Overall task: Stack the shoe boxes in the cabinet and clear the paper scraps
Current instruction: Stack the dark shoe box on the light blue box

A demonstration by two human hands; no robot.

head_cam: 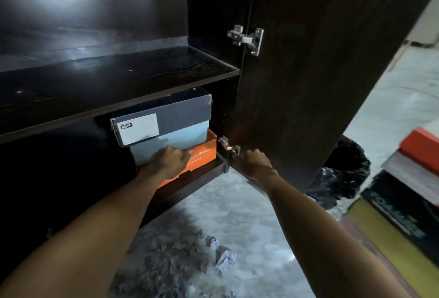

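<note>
Orange shoe box (202,157): cardboard, rectangular, lying flat on bottom shelf of dark wood-grain cabinet (118,79), right corner; long axis running back into cabinet, printed end facing out.
Blue box with navy lid (164,119): sitting on top of orange one, labelled end facing out.
Left hand (169,161): fingers curled, pressing against front of boxes.
Right hand (253,162): closed, gripping bottom edge of open cabinet door (320,72).
Crumpled paper scraps (190,262): lying on pale marbled floor.
Black bin bag (342,171), further stacked boxes (403,190): sitting at right.
</note>
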